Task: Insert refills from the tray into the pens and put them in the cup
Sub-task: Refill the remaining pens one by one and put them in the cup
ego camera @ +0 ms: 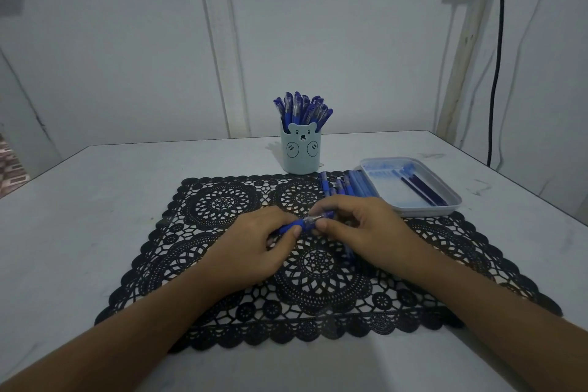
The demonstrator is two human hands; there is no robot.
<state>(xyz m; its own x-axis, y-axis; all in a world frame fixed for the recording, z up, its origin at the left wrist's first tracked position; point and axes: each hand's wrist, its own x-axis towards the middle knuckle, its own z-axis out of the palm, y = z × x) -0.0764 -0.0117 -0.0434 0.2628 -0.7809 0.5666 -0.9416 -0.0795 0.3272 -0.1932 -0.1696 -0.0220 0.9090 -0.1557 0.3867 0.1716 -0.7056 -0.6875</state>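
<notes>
Pen (306,221) above mat (222,204): left grip (254,242) pinching blue barrel, right grip (359,229) pinching clear end. Risk: misaligned halves (refill may bend, jam); crowded cup (300,154) could tip on insertion.

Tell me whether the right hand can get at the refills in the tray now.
Probably yes. The open tray sits beyond the right hand with nothing over the refills; but that hand pinches the pen, so it must let go first.
</notes>
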